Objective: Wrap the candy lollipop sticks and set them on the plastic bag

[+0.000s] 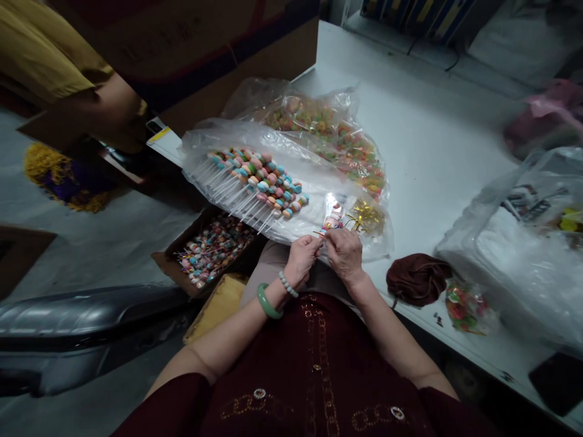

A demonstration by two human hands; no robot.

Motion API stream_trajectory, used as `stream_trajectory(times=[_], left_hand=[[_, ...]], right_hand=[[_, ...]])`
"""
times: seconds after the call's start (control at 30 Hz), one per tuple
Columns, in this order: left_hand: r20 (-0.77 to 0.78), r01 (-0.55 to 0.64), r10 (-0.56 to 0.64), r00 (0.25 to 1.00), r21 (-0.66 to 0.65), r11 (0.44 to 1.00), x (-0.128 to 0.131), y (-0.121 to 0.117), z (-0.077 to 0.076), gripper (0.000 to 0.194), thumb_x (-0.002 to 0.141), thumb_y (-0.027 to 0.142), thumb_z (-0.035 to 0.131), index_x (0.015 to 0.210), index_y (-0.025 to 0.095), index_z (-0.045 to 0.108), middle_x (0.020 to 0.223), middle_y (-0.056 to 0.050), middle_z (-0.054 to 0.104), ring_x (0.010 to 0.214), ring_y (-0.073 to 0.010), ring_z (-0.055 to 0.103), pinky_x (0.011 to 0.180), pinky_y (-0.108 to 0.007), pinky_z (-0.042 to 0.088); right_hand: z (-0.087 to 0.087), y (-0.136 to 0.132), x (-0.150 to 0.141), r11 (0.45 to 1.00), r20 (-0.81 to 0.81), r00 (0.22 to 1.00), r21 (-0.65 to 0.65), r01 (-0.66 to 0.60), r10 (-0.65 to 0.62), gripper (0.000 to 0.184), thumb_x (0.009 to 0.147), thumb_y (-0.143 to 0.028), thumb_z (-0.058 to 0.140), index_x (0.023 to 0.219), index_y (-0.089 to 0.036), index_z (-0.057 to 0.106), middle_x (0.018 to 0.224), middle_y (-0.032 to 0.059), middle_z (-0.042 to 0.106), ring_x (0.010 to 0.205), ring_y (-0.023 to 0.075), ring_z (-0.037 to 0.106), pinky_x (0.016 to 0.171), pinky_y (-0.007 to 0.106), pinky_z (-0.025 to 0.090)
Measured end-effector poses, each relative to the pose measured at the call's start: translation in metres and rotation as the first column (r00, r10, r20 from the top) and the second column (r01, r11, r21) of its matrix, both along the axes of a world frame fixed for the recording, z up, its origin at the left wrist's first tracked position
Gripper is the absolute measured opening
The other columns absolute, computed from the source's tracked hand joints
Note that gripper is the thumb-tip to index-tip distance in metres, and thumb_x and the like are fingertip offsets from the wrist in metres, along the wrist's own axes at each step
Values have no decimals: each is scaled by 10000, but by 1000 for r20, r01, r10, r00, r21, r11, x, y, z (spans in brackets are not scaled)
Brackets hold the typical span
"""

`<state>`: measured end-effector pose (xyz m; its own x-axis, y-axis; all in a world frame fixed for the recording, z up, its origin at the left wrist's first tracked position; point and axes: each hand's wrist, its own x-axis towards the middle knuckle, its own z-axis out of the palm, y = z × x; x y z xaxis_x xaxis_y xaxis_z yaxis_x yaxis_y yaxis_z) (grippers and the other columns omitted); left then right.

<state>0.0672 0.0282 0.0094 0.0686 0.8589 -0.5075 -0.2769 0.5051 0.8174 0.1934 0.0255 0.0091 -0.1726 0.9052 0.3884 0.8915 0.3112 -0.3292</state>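
Note:
In the head view, my left hand [303, 260] and my right hand [345, 252] meet at the table's front edge, both with fingers pinched. Between them is a candy stick in a clear wrapper [334, 217], its colored candies pointing away from me. A thin gold twist tie [318, 233] crosses the wrapper's gathered neck at my fingertips. Just beyond my right hand lies a bunch of gold twist ties [367, 215]. Farther left, unwrapped candy sticks [264, 179] with white sticks lie in a pile on clear plastic [314, 209]. My fingers hide the wrapped candy's stick.
A carton of wrapped candies [214, 249] stands low on the left. Bagged colorful sweets [337, 130] lie behind the pile, beside a large cardboard box [241, 79]. On the right are a brown cloth [418, 278] and a plastic tub [514, 243]. Another person's arm [118, 103] shows upper left.

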Motion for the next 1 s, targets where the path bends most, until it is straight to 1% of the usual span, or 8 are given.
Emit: stream_trajectory(times=[0.17,0.4,0.53,0.6,0.67,0.8,0.9,1.0], left_hand=[[88,2,-4,996,23,1000,-7,-1,-6,406,670,468,778,621,150,531,489,51,475,397,-27,332,409,-201,209],[55,-97,95,994,40,994,-8,3,-6,437,687,486,761,588,166,481,462,63,435,406,-31,303,417,-211,196],[41,-123,123,992,1,992,-10,9,-7,422,674,506,758,618,174,503,446,78,400,404,-42,278,419,-222,175],[11,-119,118,993,38,992,-10,11,-9,427,678,510,753,607,174,498,455,75,398,424,-45,279,432,-222,177],[-17,-107,109,994,98,989,-8,10,-9,429,686,512,745,599,171,498,477,69,408,455,-50,291,452,-220,198],[-39,-55,64,997,184,981,-6,6,-5,419,718,501,718,585,172,496,507,58,420,501,-64,323,497,-223,253],[-69,-20,39,997,255,967,-7,3,-4,407,740,471,702,567,172,488,537,48,436,541,-76,355,540,-226,294],[-140,11,34,990,307,952,-11,1,-5,380,767,446,674,572,171,498,556,43,443,572,-87,370,572,-230,311]], right_hand=[[-5,-1,-11,1000,41,999,-26,-7,8,234,950,-231,457,805,-199,637,763,68,663,782,226,546,759,349,332],[-11,-2,2,990,-189,980,-114,-88,65,227,971,-258,446,992,-235,671,944,66,687,919,222,587,825,328,422],[-10,3,41,985,-65,994,-154,75,-85,212,910,-215,490,874,-214,699,875,88,673,853,238,568,778,344,430],[-5,2,48,972,-143,970,-160,174,-198,194,884,-215,511,858,-216,703,939,93,688,910,245,578,820,358,438],[0,-1,39,962,-335,912,-212,173,-238,176,875,-266,536,855,-226,707,959,74,702,928,236,600,847,355,450],[2,-6,-1,913,-673,696,-404,-61,-252,162,825,-353,585,775,-244,694,797,0,688,756,182,596,741,303,454],[-4,-5,-20,872,-781,528,-468,-143,-332,201,775,-368,612,634,-226,632,600,-32,566,602,144,496,611,270,399],[-9,-3,-24,838,-800,447,-516,-175,-400,250,732,-376,654,558,-210,585,520,-41,495,528,118,419,533,255,337]])
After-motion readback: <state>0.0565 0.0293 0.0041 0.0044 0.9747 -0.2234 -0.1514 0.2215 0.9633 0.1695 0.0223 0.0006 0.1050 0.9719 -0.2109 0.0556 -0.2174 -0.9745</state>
